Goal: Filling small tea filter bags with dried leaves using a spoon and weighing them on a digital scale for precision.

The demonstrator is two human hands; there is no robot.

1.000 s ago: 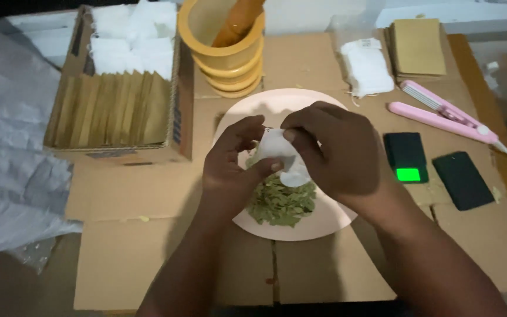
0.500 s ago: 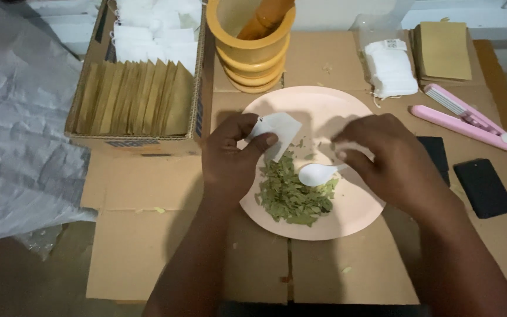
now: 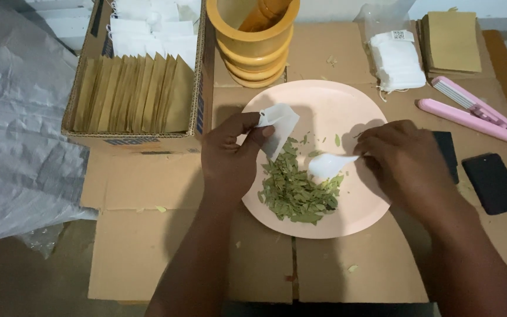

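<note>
Spoon (image 3: 327, 165) | white, handle points right | right hand (image 3: 406, 161) pinches it | left hand (image 3: 230, 154) pinches pouch (image 3: 278, 125)

A cardboard box (image 3: 136, 88) full of brown paper packets (image 3: 130, 94) sits left of the fingers. A yellow bowl stack (image 3: 252, 50) stands just past the fingers, at the top. A pile of small white bags (image 3: 395, 61) and some flat brown envelopes (image 3: 453, 41) lie up to the right of the fingers. A pink clamp tool (image 3: 476, 114) and a black phone (image 3: 493, 183) lie right of the fingers. Grey plastic sheet (image 3: 13, 135) lies far to the left.
</note>
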